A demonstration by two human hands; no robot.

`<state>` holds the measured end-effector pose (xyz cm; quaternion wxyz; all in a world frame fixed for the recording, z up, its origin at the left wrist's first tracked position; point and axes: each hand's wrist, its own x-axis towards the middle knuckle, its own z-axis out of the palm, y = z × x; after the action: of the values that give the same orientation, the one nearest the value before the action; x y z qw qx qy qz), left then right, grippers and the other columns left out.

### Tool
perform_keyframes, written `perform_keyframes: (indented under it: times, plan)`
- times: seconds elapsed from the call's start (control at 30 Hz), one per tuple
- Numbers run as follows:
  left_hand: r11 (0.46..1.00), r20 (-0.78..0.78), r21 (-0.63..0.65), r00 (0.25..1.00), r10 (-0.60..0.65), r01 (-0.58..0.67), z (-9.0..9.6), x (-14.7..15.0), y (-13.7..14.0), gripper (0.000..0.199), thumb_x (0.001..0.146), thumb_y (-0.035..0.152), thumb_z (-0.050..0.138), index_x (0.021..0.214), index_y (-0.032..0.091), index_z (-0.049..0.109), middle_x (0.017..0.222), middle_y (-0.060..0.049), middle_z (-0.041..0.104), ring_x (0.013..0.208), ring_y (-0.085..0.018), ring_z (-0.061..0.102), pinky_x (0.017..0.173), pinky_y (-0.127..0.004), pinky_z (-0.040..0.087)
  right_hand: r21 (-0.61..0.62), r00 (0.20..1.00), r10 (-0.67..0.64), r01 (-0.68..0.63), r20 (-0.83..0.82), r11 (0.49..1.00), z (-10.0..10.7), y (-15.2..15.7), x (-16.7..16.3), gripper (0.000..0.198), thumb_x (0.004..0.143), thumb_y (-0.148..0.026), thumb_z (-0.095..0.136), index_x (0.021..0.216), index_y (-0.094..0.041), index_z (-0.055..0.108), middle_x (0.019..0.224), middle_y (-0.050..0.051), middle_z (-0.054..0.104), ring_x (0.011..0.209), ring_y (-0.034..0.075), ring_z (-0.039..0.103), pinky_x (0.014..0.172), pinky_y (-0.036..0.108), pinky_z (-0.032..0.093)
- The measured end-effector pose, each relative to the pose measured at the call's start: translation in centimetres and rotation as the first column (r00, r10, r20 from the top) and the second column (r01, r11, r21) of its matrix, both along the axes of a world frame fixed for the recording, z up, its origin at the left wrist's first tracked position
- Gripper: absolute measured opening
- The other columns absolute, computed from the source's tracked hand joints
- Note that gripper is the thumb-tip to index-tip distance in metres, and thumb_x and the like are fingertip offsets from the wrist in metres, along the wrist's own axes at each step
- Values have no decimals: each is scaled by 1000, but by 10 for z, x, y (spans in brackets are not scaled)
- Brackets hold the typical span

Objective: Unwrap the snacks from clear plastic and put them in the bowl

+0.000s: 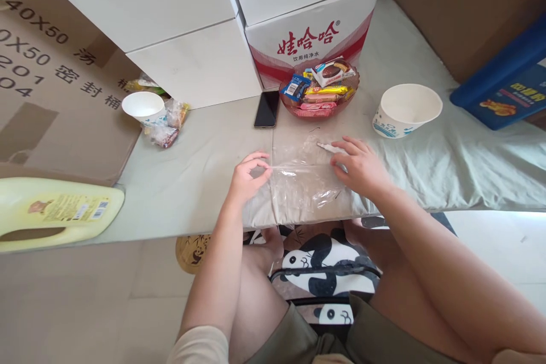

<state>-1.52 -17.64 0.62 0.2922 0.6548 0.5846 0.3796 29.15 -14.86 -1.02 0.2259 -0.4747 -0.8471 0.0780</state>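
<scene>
A clear, crinkled plastic bag (294, 185) lies flat on the cloth in front of me, its edge stretched between my hands. My left hand (249, 176) pinches the left end of that edge between thumb and forefinger. At the other end, my right hand (360, 166) has its thumb and curled fingers on the bag; the exact grip is partly hidden. A slim white piece with a dark tip (327, 148) sticks out from beneath the right fingers, and I cannot make out what it is.
Behind the bag are a phone (267, 109) and a red glass bowl (313, 114) of wrapped snacks. Paper cups stand right (409, 111) and left (144, 107), the left one beside snack packets (164, 133). A yellow jug (63, 210), blue container (503, 79) and cardboard boxes (60, 62) flank the surface.
</scene>
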Motion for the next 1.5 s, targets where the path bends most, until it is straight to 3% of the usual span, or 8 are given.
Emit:
perform_keyframes:
  times: [0.23, 0.33, 0.5, 0.7, 0.9, 1.13, 1.33, 1.5]
  plan:
    - [969, 362, -245, 927, 96, -5, 5, -1, -6, 33, 67, 44, 82, 76, 18, 65, 74, -4, 74, 72, -18, 72, 63, -27, 53, -86, 982, 80, -95, -170, 992, 1, 0, -3, 39, 85, -28, 59, 124, -20, 61, 116, 13, 72, 124, 32, 61, 112, 57, 40]
    - [956, 465, -291, 869, 170, -31, 9, 0, -6, 42, 60, 47, 87, 76, 18, 60, 68, -2, 71, 59, -15, 68, 48, -21, 44, -135, 985, 99, -119, -144, 984, 3, 0, -4, 23, 87, -28, 55, 104, -21, 67, 96, 9, 74, 104, 30, 69, 113, 58, 37]
    - [942, 547, -327, 799, 249, -70, 15, -3, -4, 58, 54, 39, 93, 95, 20, 58, 71, 1, 73, 60, -11, 67, 56, -20, 49, -255, 914, -28, -83, -404, 963, 20, -3, -1, 20, 89, -39, 55, 83, -22, 63, 91, 8, 74, 95, 27, 70, 95, 45, 49]
    - [851, 446, -513, 882, 155, 111, 15, -3, -8, 64, 58, 29, 92, 110, 19, 57, 67, 2, 70, 64, -14, 70, 59, -20, 50, -586, 660, -350, -171, -665, 792, 34, -6, 2, 30, 82, -48, 71, 91, -22, 59, 69, 1, 66, 62, 16, 62, 60, 29, 50]
    - [920, 678, -392, 675, 289, 0, 23, -7, -4, 73, 56, 26, 91, 117, 24, 52, 74, 4, 71, 61, -9, 67, 59, -18, 50, -694, 470, -529, -316, -707, 647, 35, -5, 5, 54, 63, -40, 88, 105, -22, 59, 69, -4, 62, 54, 10, 56, 49, 22, 43]
    - [840, 549, -541, 737, 394, -46, 19, -6, 1, 68, 59, 15, 84, 119, 24, 53, 81, 3, 71, 54, -6, 61, 42, -13, 38, -641, 385, -533, -250, -753, 725, 32, 3, 9, 46, 69, -38, 78, 108, -26, 58, 106, 4, 70, 61, 11, 61, 44, 22, 39]
    - [824, 605, -556, 626, 492, -110, 24, -11, 5, 59, 60, 10, 79, 113, 23, 57, 78, 4, 67, 51, -3, 54, 36, -9, 24, -610, 679, -425, -43, -599, 791, 17, 1, 16, 47, 75, -33, 69, 120, -24, 60, 125, 10, 67, 57, 11, 59, 47, 28, 47]
    - [779, 583, -624, 627, 517, -62, 26, -11, 5, 48, 60, 9, 78, 103, 22, 60, 78, 2, 67, 48, -2, 48, 35, -9, 17, -353, 982, 58, -118, -178, 928, 19, -8, 22, 40, 76, -21, 58, 114, -23, 70, 114, 9, 73, 91, 26, 71, 86, 45, 58]
